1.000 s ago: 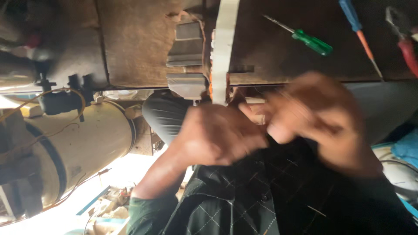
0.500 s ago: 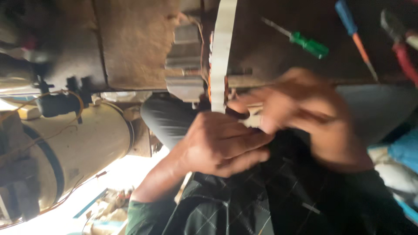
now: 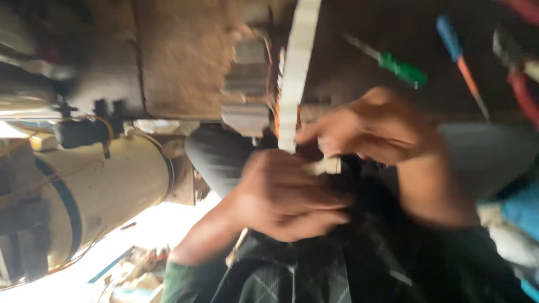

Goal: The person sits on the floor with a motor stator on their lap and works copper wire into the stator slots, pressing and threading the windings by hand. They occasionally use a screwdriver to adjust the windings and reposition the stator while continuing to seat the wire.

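The left hand (image 3: 286, 196) and right hand (image 3: 370, 132) pinch a small whitish piece (image 3: 323, 166), perhaps tape. It lies roughly level. A white strip (image 3: 296, 73) stands upright above.

Motion blur smears both hands (image 3: 292, 196); small pale piece (image 3: 324, 166) unidentifiable.

Up and to the right of the grip, a green-handled screwdriver (image 3: 400, 67) lies on the dark wooden bench (image 3: 359, 28), its shaft pointing up-left. Further right lies a blue-handled screwdriver (image 3: 457, 53) with an orange shaft, and beyond it, at the frame's edge, red-handled pliers (image 3: 522, 84), blurred. Straight above the grip, a grey metal block (image 3: 244, 84) sits at the bench edge beside a brown board (image 3: 179, 56). Well to the left stands a cream cylindrical motor housing (image 3: 106, 191) with a dark band. Below the grip spreads dark checked cloth (image 3: 314, 275).
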